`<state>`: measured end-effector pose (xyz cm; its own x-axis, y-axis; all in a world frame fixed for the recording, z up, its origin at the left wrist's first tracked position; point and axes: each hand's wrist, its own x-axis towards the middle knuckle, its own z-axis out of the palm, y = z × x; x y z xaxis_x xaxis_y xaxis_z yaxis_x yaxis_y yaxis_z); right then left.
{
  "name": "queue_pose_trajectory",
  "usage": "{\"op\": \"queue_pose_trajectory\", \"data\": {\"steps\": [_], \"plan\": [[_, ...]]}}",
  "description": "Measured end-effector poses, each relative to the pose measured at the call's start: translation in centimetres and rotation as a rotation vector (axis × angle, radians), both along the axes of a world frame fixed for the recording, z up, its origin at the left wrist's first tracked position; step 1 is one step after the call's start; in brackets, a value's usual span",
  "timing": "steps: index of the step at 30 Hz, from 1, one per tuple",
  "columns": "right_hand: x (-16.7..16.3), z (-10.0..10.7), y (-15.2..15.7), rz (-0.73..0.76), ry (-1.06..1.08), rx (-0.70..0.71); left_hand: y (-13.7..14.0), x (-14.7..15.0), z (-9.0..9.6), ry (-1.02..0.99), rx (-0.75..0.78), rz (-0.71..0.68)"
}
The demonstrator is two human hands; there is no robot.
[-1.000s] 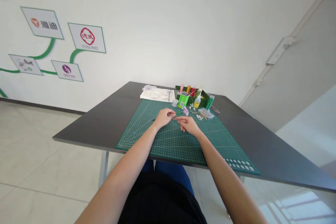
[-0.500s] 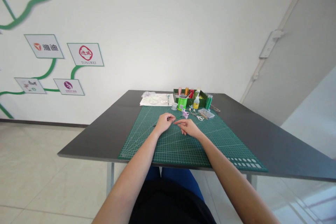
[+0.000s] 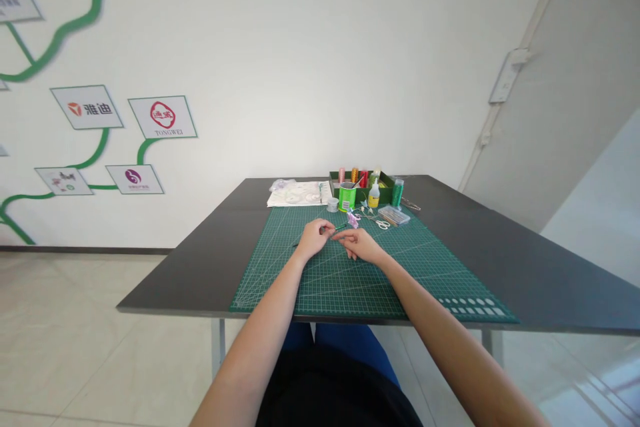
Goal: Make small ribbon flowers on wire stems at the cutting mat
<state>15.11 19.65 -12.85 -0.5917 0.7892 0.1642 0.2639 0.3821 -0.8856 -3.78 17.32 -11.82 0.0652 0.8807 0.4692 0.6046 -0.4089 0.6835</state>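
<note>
My left hand [image 3: 316, 238] is closed in a pinch over the green mat, gripping the thin green stem of a small purple flower [image 3: 353, 219]. The stem slants out to the right, and the bloom is at its far end. Close beside it, my right hand [image 3: 362, 245] has its forefinger and thumb drawn together near the stem and left fingertips. Anything between those right fingertips is too small to make out; its other fingers curl below. A dark, thin piece [image 3: 295, 245] shows just left of my left wrist.
The green cutting mat [image 3: 350, 287] covers the middle of the dark table [image 3: 200, 260]. Behind my hands are white-handled scissors [image 3: 383, 224], a clear case [image 3: 394, 215], a green can [image 3: 347, 197], a glue bottle [image 3: 373, 195], a dark green box [image 3: 388, 191] of thread spools and white sheets [image 3: 300, 194].
The camera view has tilted slightly, so table and hands sit a little lower in the picture. Both hands keep nearly the same pose around the flower stem.
</note>
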Motion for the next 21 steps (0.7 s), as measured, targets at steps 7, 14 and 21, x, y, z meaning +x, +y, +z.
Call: {"op": "queue_pose_trajectory", "data": {"steps": [7,14,21], "plan": [[-0.19,0.20,-0.12,-0.011,0.001,-0.009,-0.07,-0.08,-0.06,-0.008,-0.001,-0.003],[-0.40,0.01,-0.11,-0.008,0.014,-0.022,-0.19,-0.02,0.02,-0.023,-0.028,0.000],[-0.42,-0.06,-0.11,-0.007,0.011,-0.021,-0.31,0.03,0.02,-0.076,-0.046,-0.017]]}}
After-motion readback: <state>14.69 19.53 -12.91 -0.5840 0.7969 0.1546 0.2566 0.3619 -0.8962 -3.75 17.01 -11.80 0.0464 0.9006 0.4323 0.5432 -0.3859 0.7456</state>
